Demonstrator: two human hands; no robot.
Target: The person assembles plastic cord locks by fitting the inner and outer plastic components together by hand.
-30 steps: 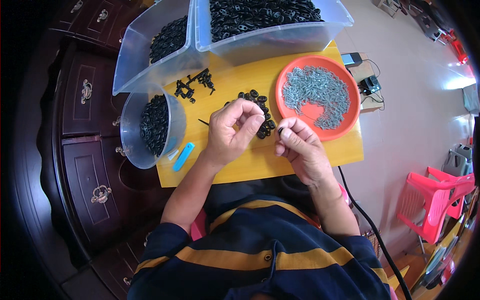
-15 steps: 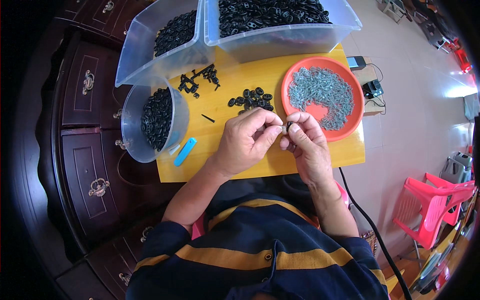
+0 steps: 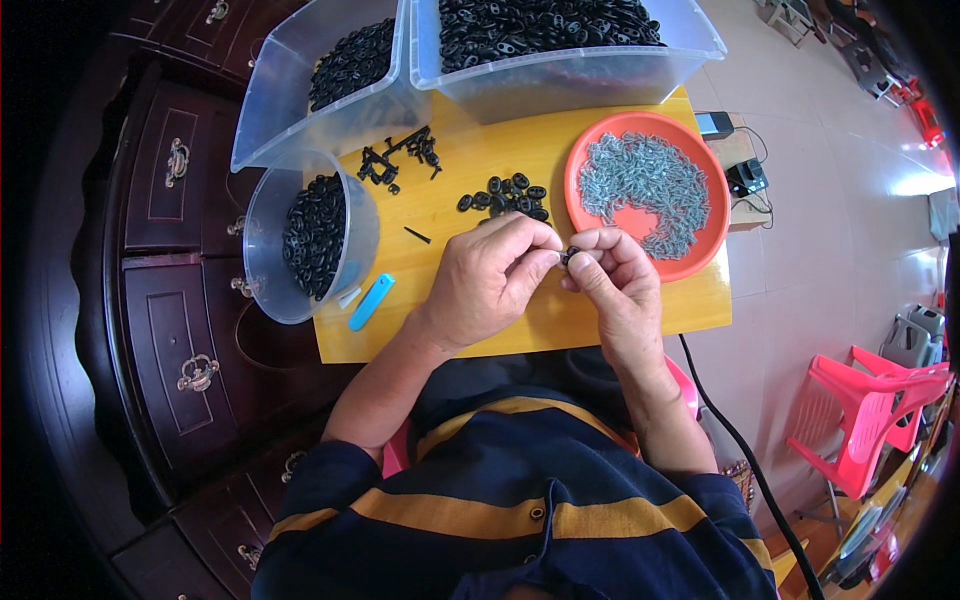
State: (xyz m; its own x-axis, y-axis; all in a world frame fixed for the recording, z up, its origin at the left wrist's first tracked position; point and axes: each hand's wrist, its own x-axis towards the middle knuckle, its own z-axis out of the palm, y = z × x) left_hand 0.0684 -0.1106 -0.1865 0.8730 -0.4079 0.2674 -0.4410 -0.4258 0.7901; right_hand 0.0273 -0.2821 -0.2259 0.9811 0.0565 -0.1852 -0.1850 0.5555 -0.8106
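Over glossy wood (image 3: 530,335), the right hand (image 3: 625,288) pinches a rounded black piece (image 3: 571,254).

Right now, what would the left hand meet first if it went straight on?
Most likely the small black piece pinched in the right hand; they may already touch, depth is unclear.

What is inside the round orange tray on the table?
Inside the orange tray are many small silvery pieces. A bare patch of its bottom is visible; what lies beneath the pieces is covered.
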